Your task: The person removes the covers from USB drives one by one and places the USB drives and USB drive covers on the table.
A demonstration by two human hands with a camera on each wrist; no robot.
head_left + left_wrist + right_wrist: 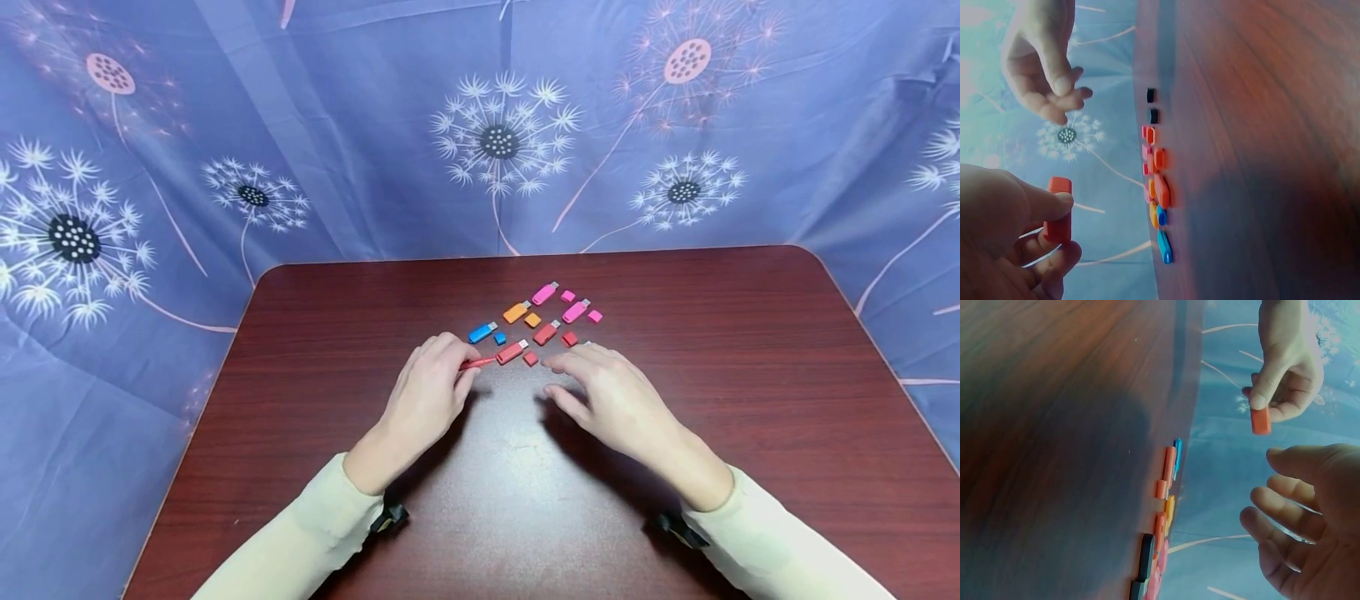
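My left hand (pixel 426 387) pinches a red USB flash drive (pixel 1059 215) between thumb and fingers, held above the table. No metal plug shows on this drive in the wrist views. Across from it, my right hand (pixel 618 396) hovers with relaxed, parted fingers and nothing visible in its grasp. Just beyond the hands lie uncapped USB sticks: a red one (pixel 512 352) with a red cap (pixel 531 358), another red stick (pixel 546 332) with its cap (pixel 570 339), and a blue stick (pixel 480 333) with a blue cap (pixel 500 338).
Farther back are an orange stick (pixel 515 312) with an orange cap (pixel 532 320) and two pink sticks (pixel 544 293) with caps. A black stick (pixel 1146 557) and black cap lie near my right hand. A patterned blue curtain (pixel 360 125) borders the brown table (pixel 322 317).
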